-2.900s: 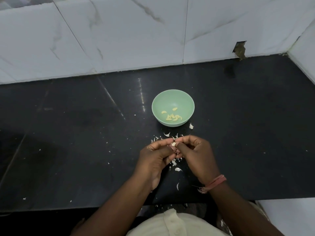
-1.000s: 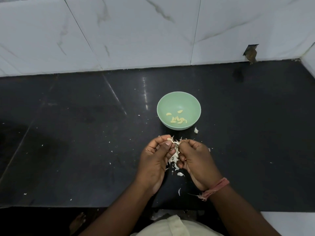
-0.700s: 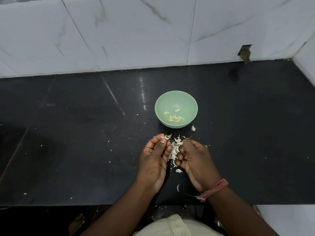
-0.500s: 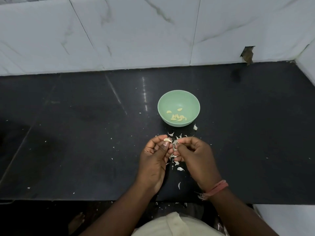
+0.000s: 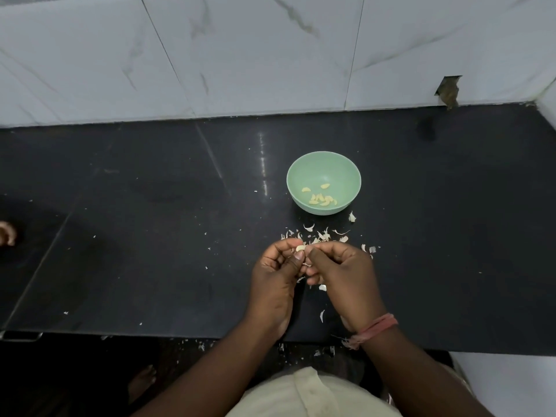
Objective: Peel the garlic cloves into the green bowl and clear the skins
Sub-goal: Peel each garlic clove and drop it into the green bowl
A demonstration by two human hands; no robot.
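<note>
- Garlic clove point(image 5: 300, 248) sits pinched between the fingertips of both hands, held above the black counter point(image 5: 150, 236) just in front of the green bowl point(image 5: 323, 164); it looks pale and mostly bare, though whether any skin still clings to it is too small to tell.
- Left hand point(image 5: 275, 284) has its thumb and curled fingers closed narrowly on the clove; right hand point(image 5: 341, 275) is curled in from the other side, its fingertips touching the same piece.
- A bare clove is likely slick, so a hard pull on the last of the skin could flick it onto the counter or over the near edge.
- Peeled cloves point(image 5: 322, 198) lie in the bowl, and loose skins point(image 5: 322, 235) lie scattered just beside it; a careless drop could carry skin into the bowl.
- Sweeping the skins later could nudge the light bowl or push flakes off the front edge, where some bits already lie.
</note>
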